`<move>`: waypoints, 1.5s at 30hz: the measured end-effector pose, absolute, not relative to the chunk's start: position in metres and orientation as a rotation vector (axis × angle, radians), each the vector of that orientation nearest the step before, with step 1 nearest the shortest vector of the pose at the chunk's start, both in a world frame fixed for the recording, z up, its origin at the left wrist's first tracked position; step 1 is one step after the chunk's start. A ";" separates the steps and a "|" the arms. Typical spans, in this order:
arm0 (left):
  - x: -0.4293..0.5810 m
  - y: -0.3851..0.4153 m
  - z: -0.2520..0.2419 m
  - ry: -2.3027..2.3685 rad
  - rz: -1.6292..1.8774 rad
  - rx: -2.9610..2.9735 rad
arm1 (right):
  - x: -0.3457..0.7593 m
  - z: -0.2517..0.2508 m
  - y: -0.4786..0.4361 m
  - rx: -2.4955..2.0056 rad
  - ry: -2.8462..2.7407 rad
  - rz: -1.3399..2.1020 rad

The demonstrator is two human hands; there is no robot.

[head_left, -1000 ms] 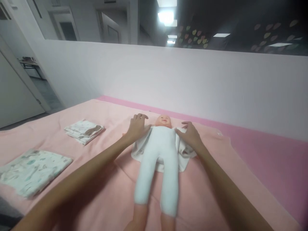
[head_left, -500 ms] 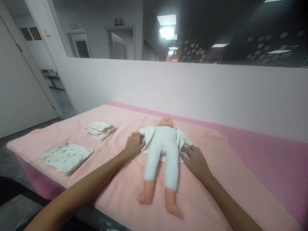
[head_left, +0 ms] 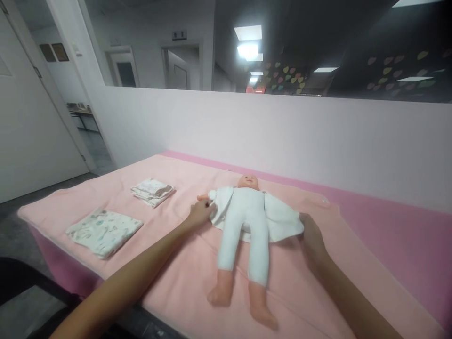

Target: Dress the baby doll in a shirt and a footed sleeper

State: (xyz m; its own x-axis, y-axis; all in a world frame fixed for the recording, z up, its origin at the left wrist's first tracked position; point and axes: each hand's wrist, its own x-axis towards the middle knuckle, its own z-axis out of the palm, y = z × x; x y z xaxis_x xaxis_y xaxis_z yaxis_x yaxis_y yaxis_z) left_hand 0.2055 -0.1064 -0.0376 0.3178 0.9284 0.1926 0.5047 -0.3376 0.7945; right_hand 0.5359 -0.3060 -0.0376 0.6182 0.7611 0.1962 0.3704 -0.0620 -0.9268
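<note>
A baby doll [head_left: 226,252] lies on its back on a pink blanket, head toward the wall and bare feet toward me. White leggings or pants cover its body and legs up to the chest. Under and beside it spreads a white baby shirt [head_left: 284,219], its front open. My right hand [head_left: 312,235] is closed on the shirt's edge at the right and holds that side stretched out, lifted a little. My left hand [head_left: 202,212] is closed at the shirt's left edge, beside the doll's sleeved arm and small hand.
Two folded printed cloths, one smaller cloth [head_left: 152,191] farther back and one larger cloth [head_left: 104,232] nearer, lie on the pink blanket [head_left: 176,278] to the left. A white wall [head_left: 282,136] with a dark window rises behind the table.
My right hand has moved right and pulled the shirt's right side out flat from the doll. My left hand has closed at the left edge. The view has shifted slightly.
</note>
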 end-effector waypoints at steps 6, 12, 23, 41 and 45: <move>0.206 -0.117 -0.015 1.071 1.319 1.648 | 0.495 0.019 -0.270 -1.487 -1.102 0.474; 0.215 -0.147 0.002 0.668 1.313 1.782 | 0.420 0.034 -0.263 -1.378 -2.021 0.363; 0.234 -0.185 0.007 0.252 0.958 2.349 | 0.459 0.034 -0.246 -1.502 -1.461 0.533; 0.230 -0.184 -0.009 0.191 0.988 2.556 | 0.428 0.051 -0.142 -2.068 -1.871 -0.036; 0.226 -0.183 -0.012 0.270 1.032 2.592 | 0.451 0.050 -0.143 -2.130 -1.697 0.040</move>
State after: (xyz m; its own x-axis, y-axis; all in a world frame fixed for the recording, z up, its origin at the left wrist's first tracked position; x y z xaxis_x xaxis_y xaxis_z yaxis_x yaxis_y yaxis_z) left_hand 0.2259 -0.1831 -0.0117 0.7184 0.2953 0.6298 0.0504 -0.9251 0.3763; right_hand 0.4513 -0.1428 0.0505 0.2566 0.9386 0.2304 0.9266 -0.1711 -0.3347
